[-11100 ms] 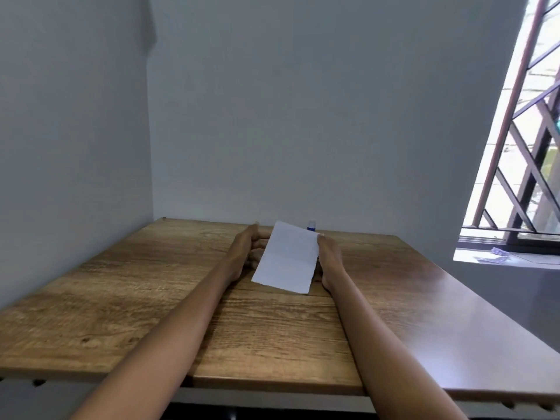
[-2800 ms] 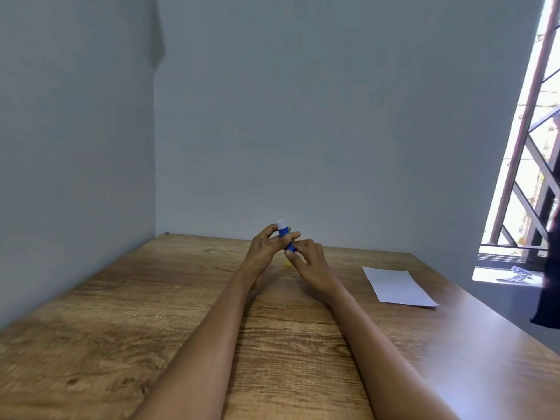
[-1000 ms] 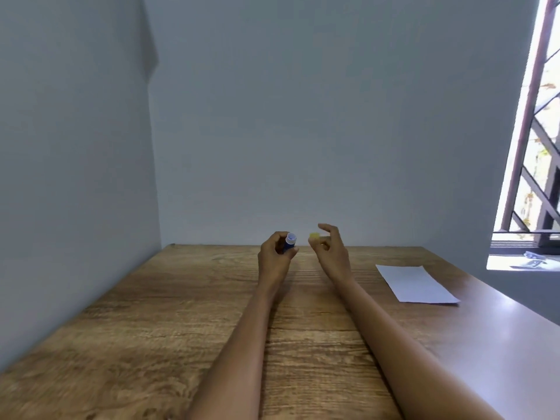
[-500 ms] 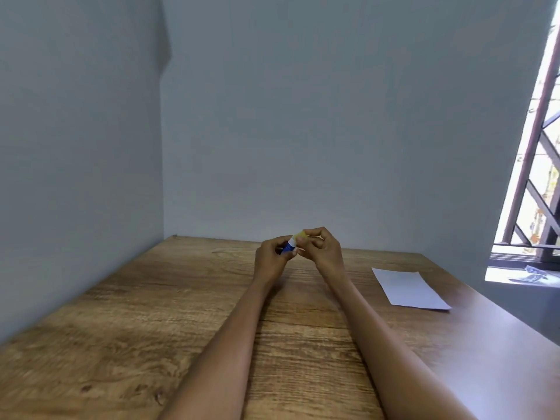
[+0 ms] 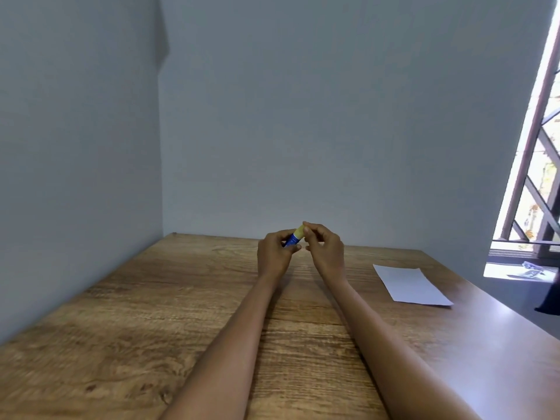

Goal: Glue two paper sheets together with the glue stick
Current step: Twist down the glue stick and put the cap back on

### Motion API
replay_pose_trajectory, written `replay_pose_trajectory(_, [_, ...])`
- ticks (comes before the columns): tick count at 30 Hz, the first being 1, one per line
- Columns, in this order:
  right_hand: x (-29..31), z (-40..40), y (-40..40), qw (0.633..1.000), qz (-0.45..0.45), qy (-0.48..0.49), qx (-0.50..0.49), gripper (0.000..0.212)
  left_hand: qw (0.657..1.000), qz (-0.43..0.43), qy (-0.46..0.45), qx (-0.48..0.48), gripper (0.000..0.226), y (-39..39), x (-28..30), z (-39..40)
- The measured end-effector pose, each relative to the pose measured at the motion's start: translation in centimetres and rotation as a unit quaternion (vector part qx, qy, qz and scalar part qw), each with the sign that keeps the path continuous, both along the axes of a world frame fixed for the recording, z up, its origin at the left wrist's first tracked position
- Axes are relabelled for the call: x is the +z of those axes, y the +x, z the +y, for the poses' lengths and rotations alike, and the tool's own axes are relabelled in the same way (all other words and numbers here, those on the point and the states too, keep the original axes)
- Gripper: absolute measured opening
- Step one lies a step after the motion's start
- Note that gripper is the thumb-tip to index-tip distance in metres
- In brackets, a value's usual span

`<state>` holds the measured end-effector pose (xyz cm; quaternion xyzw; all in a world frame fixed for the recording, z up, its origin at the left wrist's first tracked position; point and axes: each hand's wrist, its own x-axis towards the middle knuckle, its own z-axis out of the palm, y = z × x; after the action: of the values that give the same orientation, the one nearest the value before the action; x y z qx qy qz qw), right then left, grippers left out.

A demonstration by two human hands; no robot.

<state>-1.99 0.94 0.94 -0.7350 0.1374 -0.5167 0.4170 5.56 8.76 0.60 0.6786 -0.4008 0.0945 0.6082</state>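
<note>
While the glue stick [image 5: 293, 238] is held above the table [image 5: 151, 313], its blue barrel is gripped by the curled left hand [image 5: 274, 254] and its yellow cap pinched by the right hand [image 5: 325, 248]. Right of the stick, paper [image 5: 410, 285] lies flat; being light, limp and easily creased, it is judged best lifted by an edge.

Lit by daylight from the barred window [image 5: 536, 177] at right; pale glare across the brown wood-grain table [image 5: 497, 334] near it. Slightly soft throughout, wide-angle bending at edges.
</note>
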Motion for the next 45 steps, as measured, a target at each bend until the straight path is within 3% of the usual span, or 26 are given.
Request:
replay_pose_trajectory(6, [-0.1, -0.9, -1.0, 0.998, 0.049, -0.030, -0.039, 0.018, 0.999, -0.018, 0.038, 0.000, 0.033, -0.5, -0.3, -0.3])
replay_pose_trajectory(11, [-0.4, -0.9, -1.1, 0.999, 0.031, 0.028, 0.018, 0.011, 0.997, -0.028, 0.060, -0.026, 0.031, -0.2, -0.3, 0.2])
replay_pose_trajectory(14, [-0.4, -1.1, -1.0, 0.998, 0.033, 0.042, 0.046, 0.032, 0.996, -0.012, 0.043, -0.082, 0.027, -0.7, 0.1, 0.6])
replay_pose_trajectory(17, [-0.2, -1.5, -1.0, 0.997, 0.027, 0.049, 0.062, 0.035, 0.994, -0.002, 0.032, -0.105, 0.028, -0.9, 0.3, 0.5])
replay_pose_trajectory(24, [0.7, -1.8, -1.3, 0.985, 0.005, 0.139, 0.100, 0.029, 0.999, 0.019, 0.009, -0.034, 0.030, -1.6, 0.5, -0.6])
replay_pose_trajectory(29, [0.3, -1.8, -1.0, 0.989, 0.011, 0.145, 0.032, 0.019, 0.999, 0.033, 0.004, -0.014, 0.031, -1.9, 0.3, -1.1])
replay_pose_trajectory(33, [-0.1, -1.1, -1.0, 0.994, 0.004, 0.108, 0.032, 0.020, 0.995, 0.094, 0.018, -0.031, 0.033, -1.3, 0.5, -1.1])
replay_pose_trajectory(38, [-0.1, -1.2, -1.5, 0.989, 0.055, 0.089, 0.101, 0.040, 0.964, 0.225, 0.043, -0.137, 0.035, -0.4, 0.0, 0.2])
replay_pose_trajectory(41, [-0.3, -0.9, -1.6, 0.986, 0.116, 0.049, 0.109, 0.048, 0.958, 0.235, 0.049, -0.158, 0.033, -0.2, -0.2, 0.4])
replay_pose_trajectory(45, [0.5, -0.5, -1.6, 0.989, 0.104, 0.048, 0.090, 0.048, 0.961, 0.237, 0.026, -0.140, 0.027, -0.6, 0.2, 0.0])
